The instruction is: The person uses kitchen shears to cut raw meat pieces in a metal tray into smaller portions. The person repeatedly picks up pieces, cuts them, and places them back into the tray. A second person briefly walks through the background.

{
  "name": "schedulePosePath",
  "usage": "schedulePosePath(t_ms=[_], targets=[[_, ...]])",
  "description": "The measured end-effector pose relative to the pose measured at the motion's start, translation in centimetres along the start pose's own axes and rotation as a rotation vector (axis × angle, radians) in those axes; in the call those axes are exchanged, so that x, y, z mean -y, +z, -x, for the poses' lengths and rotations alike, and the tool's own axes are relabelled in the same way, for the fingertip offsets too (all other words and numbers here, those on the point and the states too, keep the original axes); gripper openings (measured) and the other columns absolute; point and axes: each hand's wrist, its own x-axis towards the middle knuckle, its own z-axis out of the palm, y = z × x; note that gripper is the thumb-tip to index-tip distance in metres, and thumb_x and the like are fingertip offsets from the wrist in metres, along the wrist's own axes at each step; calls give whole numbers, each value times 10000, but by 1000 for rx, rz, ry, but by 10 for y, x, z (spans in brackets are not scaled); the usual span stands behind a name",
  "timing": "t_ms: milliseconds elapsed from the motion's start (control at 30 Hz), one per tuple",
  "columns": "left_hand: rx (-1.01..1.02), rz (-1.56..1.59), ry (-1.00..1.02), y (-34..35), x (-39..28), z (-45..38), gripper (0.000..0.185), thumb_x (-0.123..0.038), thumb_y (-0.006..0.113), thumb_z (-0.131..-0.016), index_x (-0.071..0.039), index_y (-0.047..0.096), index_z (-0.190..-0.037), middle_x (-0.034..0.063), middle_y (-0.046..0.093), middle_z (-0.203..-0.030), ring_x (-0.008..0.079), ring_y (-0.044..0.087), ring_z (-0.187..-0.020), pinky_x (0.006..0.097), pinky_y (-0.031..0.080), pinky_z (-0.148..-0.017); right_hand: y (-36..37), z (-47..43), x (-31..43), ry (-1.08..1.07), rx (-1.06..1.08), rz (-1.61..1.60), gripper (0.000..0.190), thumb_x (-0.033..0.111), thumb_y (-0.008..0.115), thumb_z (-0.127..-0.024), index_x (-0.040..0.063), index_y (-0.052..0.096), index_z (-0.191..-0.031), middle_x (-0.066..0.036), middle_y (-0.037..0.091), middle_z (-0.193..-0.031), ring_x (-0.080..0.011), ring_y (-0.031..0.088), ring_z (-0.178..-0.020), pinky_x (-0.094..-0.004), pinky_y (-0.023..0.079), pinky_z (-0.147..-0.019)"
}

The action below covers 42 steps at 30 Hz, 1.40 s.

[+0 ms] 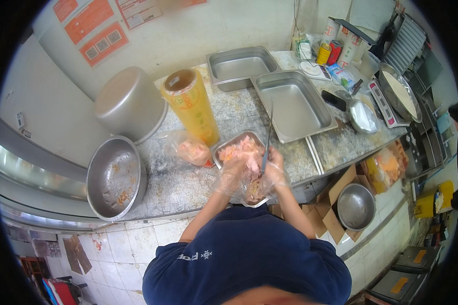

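Note:
My right hand (pixel 275 171), in a clear plastic glove, grips a long thin knife (pixel 266 154) with its blade pointing up and away from me. My left hand (pixel 231 173), gloved too, holds a piece of pale pink raw meat (pixel 253 164) between the hands. Just beyond it, a metal tray (pixel 216 156) holds more raw pink meat (pixel 244 146). Below the hands, nearest my body, darker meat scraps (pixel 254 190) lie in a metal container (pixel 260 204). A clear bag of raw meat (pixel 194 150) rests left of the tray.
A roll of plastic film (pixel 192 108) stands behind the bag. An upturned metal pot (pixel 128 103) and a soiled metal bowl (pixel 114 177) are at left. Two steel pans (pixel 295 105) lie beyond; a phone (pixel 333 100) and scales (pixel 383 103) are at right. Cardboard boxes (pixel 328 202) stand below the table.

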Motion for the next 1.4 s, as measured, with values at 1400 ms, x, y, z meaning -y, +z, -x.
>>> schedulePosePath(t_ms=[1400], targets=[[-198, 157, 181, -4, -12, -16, 211, -111, 649, -956, -14, 653, -1144, 44, 663, -1042, 107, 625, -900, 246, 524, -760, 4, 32, -19, 178, -159, -107, 230, 46, 788, -822, 1, 604, -952, -64, 655, -873, -104, 600, -689, -262, 501, -547]])
